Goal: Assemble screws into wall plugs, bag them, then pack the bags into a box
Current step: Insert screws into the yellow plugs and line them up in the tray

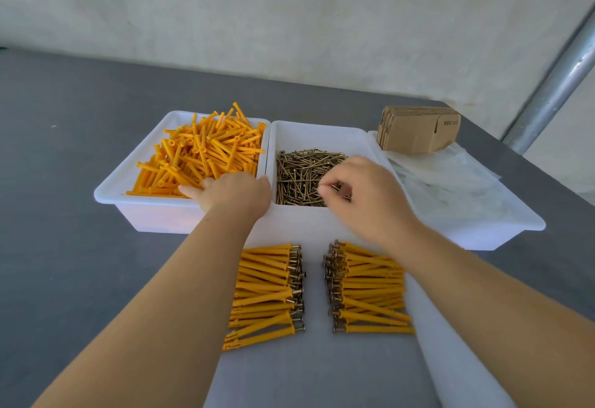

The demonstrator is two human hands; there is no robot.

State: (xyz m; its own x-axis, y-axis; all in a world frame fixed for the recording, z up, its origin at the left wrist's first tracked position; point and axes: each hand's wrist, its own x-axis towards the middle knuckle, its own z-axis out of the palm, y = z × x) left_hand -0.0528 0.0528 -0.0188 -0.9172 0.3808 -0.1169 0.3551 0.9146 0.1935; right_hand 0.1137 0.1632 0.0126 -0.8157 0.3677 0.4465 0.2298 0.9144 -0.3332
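Loose orange wall plugs [206, 150] fill the left white bin [109, 190]. My left hand [235, 193] reaches into its near right corner and touches the plugs; whether its fingers hold one is hidden. Brass screws [302, 169] lie in the middle white bin [322, 133]. Over them my right hand [370, 195] pinches a screw between thumb and fingertips. In front of the bins two rows of assembled plugs with screws lie on a white sheet [315, 369]: a left row [267, 295] and a right row [370, 291], screw heads facing the gap between them.
A third white bin [502, 227] on the right holds clear plastic bags [450, 182] and a stack of flat cardboard boxes [418, 129]. The grey table [64, 182] ends at a pale wall behind. A metal pole [553, 85] slants up at the far right.
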